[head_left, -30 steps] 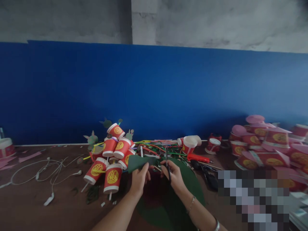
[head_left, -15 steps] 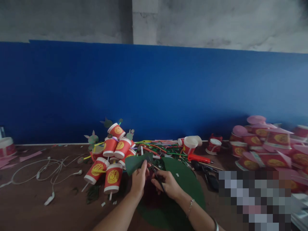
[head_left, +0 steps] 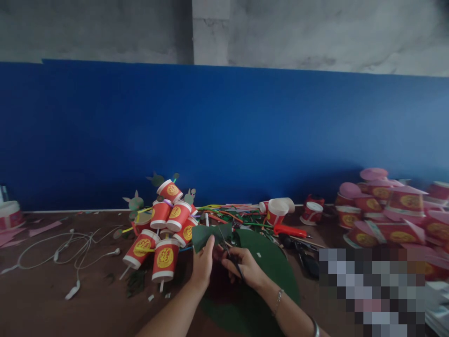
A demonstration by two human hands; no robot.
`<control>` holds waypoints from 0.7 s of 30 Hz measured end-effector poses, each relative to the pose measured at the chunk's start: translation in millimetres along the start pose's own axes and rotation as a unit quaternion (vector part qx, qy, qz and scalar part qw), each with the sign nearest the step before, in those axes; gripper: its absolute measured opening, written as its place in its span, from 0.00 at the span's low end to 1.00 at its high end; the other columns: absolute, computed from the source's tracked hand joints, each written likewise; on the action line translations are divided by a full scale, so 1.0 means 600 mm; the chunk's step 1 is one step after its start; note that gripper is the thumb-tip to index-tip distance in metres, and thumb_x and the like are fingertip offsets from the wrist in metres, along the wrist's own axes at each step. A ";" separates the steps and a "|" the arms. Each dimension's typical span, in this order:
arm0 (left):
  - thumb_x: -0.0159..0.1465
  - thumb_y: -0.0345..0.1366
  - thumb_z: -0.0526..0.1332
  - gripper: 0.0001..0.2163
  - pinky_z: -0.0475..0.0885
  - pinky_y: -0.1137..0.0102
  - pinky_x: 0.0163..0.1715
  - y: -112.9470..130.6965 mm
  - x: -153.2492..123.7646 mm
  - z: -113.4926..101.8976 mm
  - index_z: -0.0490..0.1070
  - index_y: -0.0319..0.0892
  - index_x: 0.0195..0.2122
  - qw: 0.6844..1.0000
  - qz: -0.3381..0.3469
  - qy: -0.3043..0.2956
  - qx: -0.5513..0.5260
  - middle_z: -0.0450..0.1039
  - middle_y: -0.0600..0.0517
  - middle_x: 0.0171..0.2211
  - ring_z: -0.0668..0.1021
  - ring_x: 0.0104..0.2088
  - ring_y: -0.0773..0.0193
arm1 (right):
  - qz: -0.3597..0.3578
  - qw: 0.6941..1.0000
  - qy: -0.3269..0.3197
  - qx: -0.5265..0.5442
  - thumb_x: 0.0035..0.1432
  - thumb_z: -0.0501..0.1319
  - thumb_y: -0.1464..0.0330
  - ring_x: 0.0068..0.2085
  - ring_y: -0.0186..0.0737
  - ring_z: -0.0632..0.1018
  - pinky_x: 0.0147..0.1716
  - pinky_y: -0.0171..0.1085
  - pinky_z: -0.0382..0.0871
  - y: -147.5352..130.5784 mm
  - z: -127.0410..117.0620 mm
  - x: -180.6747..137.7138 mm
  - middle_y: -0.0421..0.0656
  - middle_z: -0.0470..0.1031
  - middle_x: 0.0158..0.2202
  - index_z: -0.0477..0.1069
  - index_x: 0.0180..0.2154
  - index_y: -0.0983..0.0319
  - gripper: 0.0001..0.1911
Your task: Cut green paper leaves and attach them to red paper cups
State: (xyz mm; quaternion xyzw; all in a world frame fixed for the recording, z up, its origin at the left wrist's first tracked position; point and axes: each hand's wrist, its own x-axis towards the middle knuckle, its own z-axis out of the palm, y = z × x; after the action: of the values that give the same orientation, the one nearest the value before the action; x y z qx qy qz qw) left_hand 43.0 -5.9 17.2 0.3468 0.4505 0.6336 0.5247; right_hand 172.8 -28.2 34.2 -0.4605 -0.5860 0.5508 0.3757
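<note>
My left hand (head_left: 203, 264) pinches a piece of dark green paper (head_left: 203, 235), thumb on top, held up above the table. In my right hand (head_left: 247, 269) is a pair of dark scissors (head_left: 228, 250), its blades pointing up and left at the right part of the paper. Whether the blades are apart is too dim to make out. Beneath my hands lies a large dark green sheet (head_left: 270, 267) with a rounded right edge. Left of my left hand, red paper cups (head_left: 165, 260) with yellow emblems lean in a pile, several with straws and paper rabbit heads (head_left: 135, 201).
White earphones (head_left: 73, 290) lie tangled at left. Behind my hands are pipe cleaners and green scraps, with an upright cup (head_left: 276, 213) and a red-orange glue gun (head_left: 289, 230) to their right. More cups with pink paper (head_left: 405, 206) crowd the far right. A blue panel (head_left: 224, 135) stands behind.
The green paper in my left hand has shifted to the right and turned, now lying more across the scissors' blades. My right hand has hardly moved.
</note>
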 end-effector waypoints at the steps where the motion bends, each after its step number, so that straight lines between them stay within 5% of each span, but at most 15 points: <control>1: 0.52 0.45 0.65 0.13 0.69 0.70 0.28 -0.001 0.000 0.000 0.72 0.39 0.22 1.000 0.000 0.004 -0.009 0.75 0.52 0.21 0.75 0.23 0.63 | 0.000 1.000 0.001 0.000 0.41 0.66 0.55 0.15 0.29 0.68 0.13 0.27 0.62 0.000 0.000 0.000 0.33 0.66 0.15 0.67 0.27 0.63 0.19; 8: 0.51 0.42 0.67 0.14 0.70 0.67 0.41 -0.003 0.004 0.001 0.73 0.39 0.35 0.998 0.031 0.026 -0.040 0.78 0.48 0.35 0.78 0.39 0.57 | -0.036 0.998 0.036 0.020 0.48 0.62 0.53 0.16 0.30 0.70 0.13 0.26 0.58 0.007 -0.009 0.004 0.34 0.68 0.15 0.67 0.31 0.64 0.20; 16: 0.51 0.44 0.66 0.15 0.71 0.70 0.28 0.007 -0.008 0.005 0.72 0.37 0.34 0.999 0.041 0.001 0.026 0.77 0.50 0.28 0.77 0.27 0.62 | -0.059 0.996 0.055 0.033 0.49 0.61 0.52 0.17 0.30 0.71 0.12 0.26 0.57 0.010 -0.012 0.005 0.35 0.68 0.16 0.66 0.32 0.64 0.20; 21: 0.50 0.45 0.66 0.16 0.72 0.66 0.35 0.005 -0.005 0.006 0.73 0.37 0.34 0.999 0.042 -0.003 0.016 0.78 0.48 0.31 0.78 0.33 0.58 | -0.049 0.999 0.023 0.000 0.46 0.62 0.53 0.15 0.30 0.69 0.13 0.27 0.59 0.004 -0.007 0.003 0.34 0.67 0.15 0.66 0.28 0.63 0.19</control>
State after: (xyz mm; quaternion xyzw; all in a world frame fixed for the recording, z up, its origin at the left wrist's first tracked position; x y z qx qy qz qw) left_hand 45.7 -8.4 21.2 0.3762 0.4437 0.6468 0.4932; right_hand 176.9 -25.5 32.5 -0.4435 -0.5988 0.5210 0.4162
